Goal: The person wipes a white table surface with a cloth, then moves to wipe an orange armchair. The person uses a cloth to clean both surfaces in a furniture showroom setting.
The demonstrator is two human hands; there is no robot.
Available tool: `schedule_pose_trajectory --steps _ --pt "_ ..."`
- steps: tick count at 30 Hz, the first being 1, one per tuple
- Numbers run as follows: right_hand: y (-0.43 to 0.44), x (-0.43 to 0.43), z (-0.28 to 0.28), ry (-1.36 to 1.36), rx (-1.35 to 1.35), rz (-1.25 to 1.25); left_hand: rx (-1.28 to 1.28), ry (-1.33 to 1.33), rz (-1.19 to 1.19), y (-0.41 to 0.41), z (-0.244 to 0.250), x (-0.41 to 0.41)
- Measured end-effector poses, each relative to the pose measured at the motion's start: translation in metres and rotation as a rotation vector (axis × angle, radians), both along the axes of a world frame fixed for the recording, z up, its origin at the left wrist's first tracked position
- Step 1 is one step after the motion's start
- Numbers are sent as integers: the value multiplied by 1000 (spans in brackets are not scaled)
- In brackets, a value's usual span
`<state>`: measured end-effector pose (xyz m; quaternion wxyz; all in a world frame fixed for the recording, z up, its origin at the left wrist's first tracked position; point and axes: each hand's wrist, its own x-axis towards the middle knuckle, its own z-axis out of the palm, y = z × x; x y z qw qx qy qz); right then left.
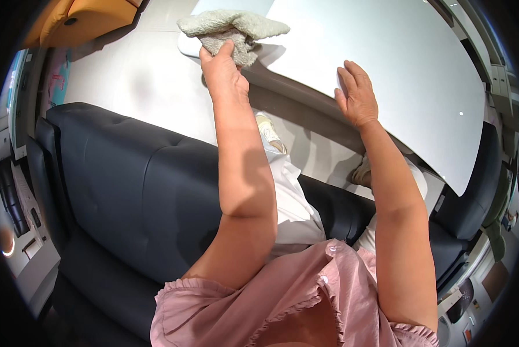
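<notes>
My left hand grips a grey-green terry cloth by its bunched underside, with the thumb on top. The cloth is over the left end of a glossy white table, near its rounded corner; whether it touches the surface I cannot tell. My right hand lies at the near edge of the same table, palm down and holding nothing, its fingers slightly apart. The fingers of my left hand are partly hidden beneath the cloth.
A dark leather sofa runs below and left of the table, close against my legs. A shoe stands on the pale floor between them. An orange seat is at the top left, and another dark seat stands at the right.
</notes>
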<state>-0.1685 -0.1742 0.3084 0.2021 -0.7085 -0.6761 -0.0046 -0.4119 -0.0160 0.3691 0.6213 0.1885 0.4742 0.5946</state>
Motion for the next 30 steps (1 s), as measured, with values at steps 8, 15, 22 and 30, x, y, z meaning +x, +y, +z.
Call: schedule_pose_trajectory --steps 8,15,22,30 --pt "2 2 1 58 31 14 15 -23 -134 -8 2 20" --pt "5 13 10 373 69 47 -13 119 -452 -34 21 60" --pt "38 23 19 506 45 178 9 647 -472 -44 7 74" --pt "77 18 16 435 16 222 473 1417 -655 -50 -12 99"
